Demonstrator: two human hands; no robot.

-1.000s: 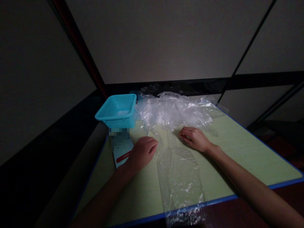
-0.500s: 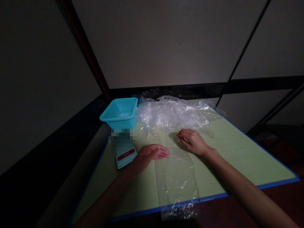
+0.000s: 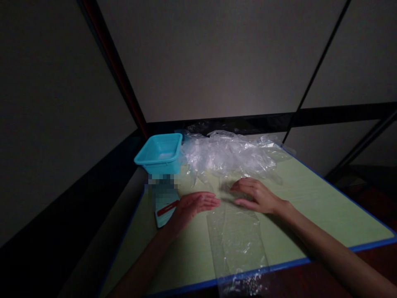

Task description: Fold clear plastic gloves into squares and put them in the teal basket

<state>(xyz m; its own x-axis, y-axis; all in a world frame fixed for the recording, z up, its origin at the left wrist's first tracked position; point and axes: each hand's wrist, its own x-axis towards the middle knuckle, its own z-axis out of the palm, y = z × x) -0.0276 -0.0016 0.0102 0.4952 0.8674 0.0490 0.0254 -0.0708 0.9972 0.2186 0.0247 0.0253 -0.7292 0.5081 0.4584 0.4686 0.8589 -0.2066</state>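
Observation:
A clear plastic bag [image 3: 240, 240] lies flat on the pale green table, its near end hanging over the front edge. My left hand [image 3: 198, 203] is at the bag's left side, fingers stretched out, with nothing visible in it. Over the bag's upper right side, my right hand [image 3: 254, 195] has its thumb and fingers apart and holds nothing. Behind both hands spreads a heap of crumpled clear plastic [image 3: 229, 153].
A turquoise basin [image 3: 163, 151] stands at the table's back left corner. In front of it lies a light blue item with a red label [image 3: 167, 208], partly blurred. The table has a blue edge [image 3: 291, 263]; a wall rises behind.
My right hand's thumb and fingers have spread apart. My left hand has hardly moved, staying beside the bag. The whole view has shifted slightly, with the table lower in the picture.

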